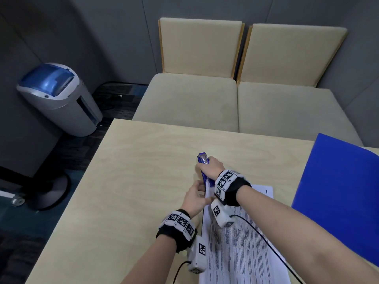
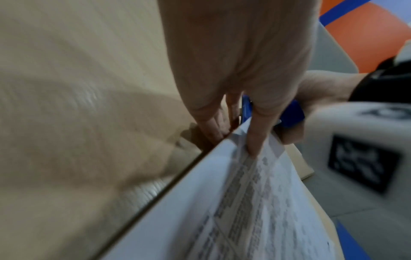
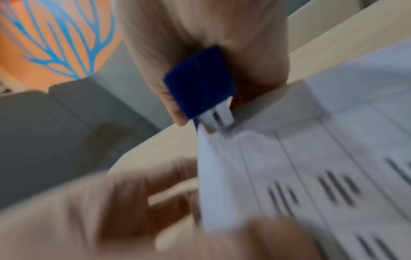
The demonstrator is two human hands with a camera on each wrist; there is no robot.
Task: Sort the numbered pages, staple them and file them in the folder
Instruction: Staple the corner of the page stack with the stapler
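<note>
A stack of printed pages (image 1: 240, 247) lies on the wooden table (image 1: 143, 165), the top sheet marked 1 at its far right corner. My right hand (image 1: 209, 167) grips a blue stapler (image 1: 203, 167) whose mouth sits over the pages' far left corner (image 3: 213, 133). My left hand (image 1: 194, 196) pinches that same corner just below the stapler, thumb on top (image 2: 253, 137) and fingers under the sheets. In the left wrist view the pages (image 2: 222, 202) lift slightly off the table there. The blue folder (image 1: 338, 193) lies closed on the table to the right.
Two beige cushioned seats (image 1: 235, 101) stand beyond the table's far edge. A grey and blue bin (image 1: 59, 97) stands on the floor at the left. Wrist camera cables run over the pages near the front edge.
</note>
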